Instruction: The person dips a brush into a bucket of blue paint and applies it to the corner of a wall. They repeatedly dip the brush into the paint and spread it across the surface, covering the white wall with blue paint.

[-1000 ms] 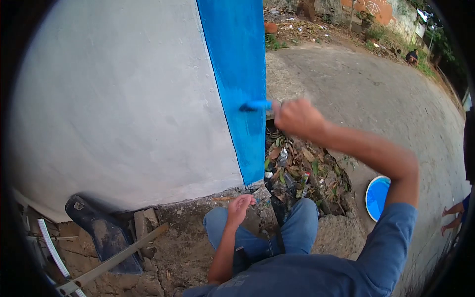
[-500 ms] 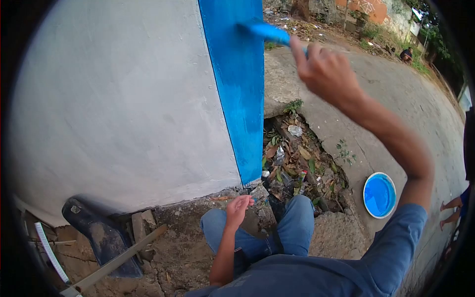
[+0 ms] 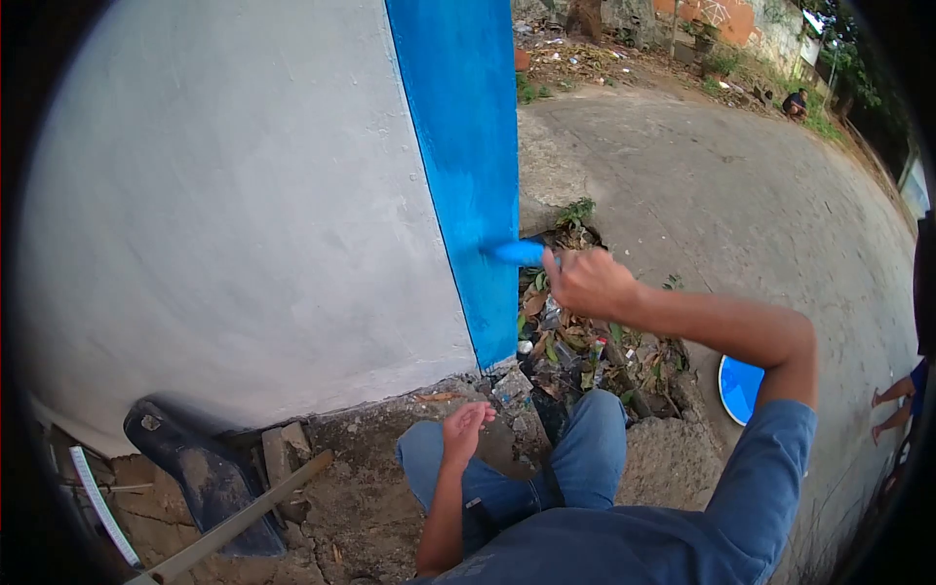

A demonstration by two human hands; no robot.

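A wall has a pale grey face (image 3: 253, 195) and a bright blue strip (image 3: 468, 156) along its right edge. My right hand (image 3: 597, 284) is closed around the handle of a brush (image 3: 517, 254) covered in blue paint, whose bristles touch the lower part of the strip. Over my left knee, my left hand (image 3: 466, 432) has its fingers curled together; whatever they hold, if anything, is too small to name. Beyond my right arm sits a round tub of blue paint (image 3: 739, 388), partly covered by that arm.
A leaf-filled hole (image 3: 585, 341) with broken edges lies beside the wall's foot. A dark, dirty plastic piece (image 3: 200, 478) and a wooden strip (image 3: 244, 512) lie at the lower left. One person (image 3: 796, 103) crouches far off; another person's legs (image 3: 892, 409) show at right.
My right hand has moved down along the blue strip with the brush, from near its top to its lower part. My forearm now hides part of the tub. My left hand has shifted slightly down.
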